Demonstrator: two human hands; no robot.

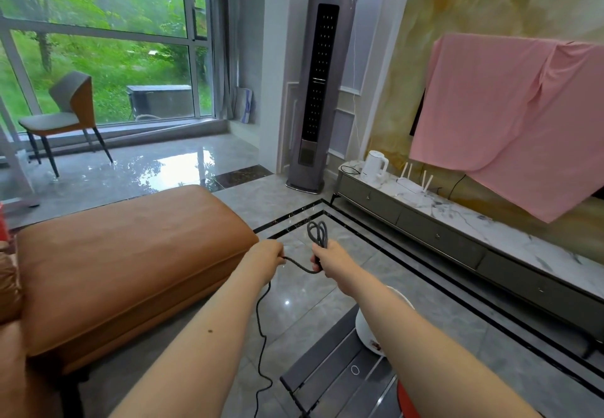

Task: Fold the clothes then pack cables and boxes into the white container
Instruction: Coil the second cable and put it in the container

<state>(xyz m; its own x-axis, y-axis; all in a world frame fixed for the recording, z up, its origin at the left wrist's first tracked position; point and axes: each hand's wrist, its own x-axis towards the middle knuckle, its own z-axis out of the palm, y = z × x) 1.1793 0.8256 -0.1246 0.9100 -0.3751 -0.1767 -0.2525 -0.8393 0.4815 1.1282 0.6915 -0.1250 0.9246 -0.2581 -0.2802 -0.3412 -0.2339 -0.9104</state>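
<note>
A: Logging the cable (295,262). Both arms are reaching out over the floor, well clear of the sofa (130,254), probably so the free length is hanging straight and not snagging.

B: And the loops (317,228)?

A: They are standing up out of the right hand (328,255), several turns gathered together. The fingers are curling round the base of the bundle, so that hand is closed on the cable, acting as the spool.

B: Left hand (269,253)?

A: It is pinching the strand just beside the right hand, fingers curled in on it. A short sagging span is running between the two hands. Below the left hand the tail is dropping to the floor and trailing toward the bottom edge. My reading: the left is feeding slack while the right is keeping the coil from springing apart.

B: Stage?

A: Judging by the long tail, coiling is only partly done. A white container is not identifiable; a white round thing (369,329) is sitting below the right forearm, mostly hidden, so I cannot tell what it is. A pink cloth (496,116) is hanging on the wall, unfolded
</note>
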